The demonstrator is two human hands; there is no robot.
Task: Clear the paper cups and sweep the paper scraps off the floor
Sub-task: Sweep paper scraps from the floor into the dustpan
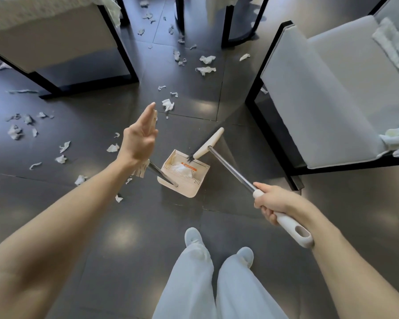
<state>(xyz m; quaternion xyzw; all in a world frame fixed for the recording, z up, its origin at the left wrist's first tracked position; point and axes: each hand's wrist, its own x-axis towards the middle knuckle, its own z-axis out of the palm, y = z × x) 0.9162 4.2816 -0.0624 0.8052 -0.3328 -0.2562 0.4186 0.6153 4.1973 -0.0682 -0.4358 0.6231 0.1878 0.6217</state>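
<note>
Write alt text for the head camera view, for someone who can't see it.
A person's right hand grips a broom, its head at a dustpan holding paper; the left hand is raised open. Paper scraps litter the dark floor between chairs.

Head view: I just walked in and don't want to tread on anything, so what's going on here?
A person is sweeping. The right hand grips the broom, its head at the mouth of the dustpan, which already holds some paper. The left hand is raised, open, holding nothing. Many paper scraps litter the floor around the chairs.
</note>
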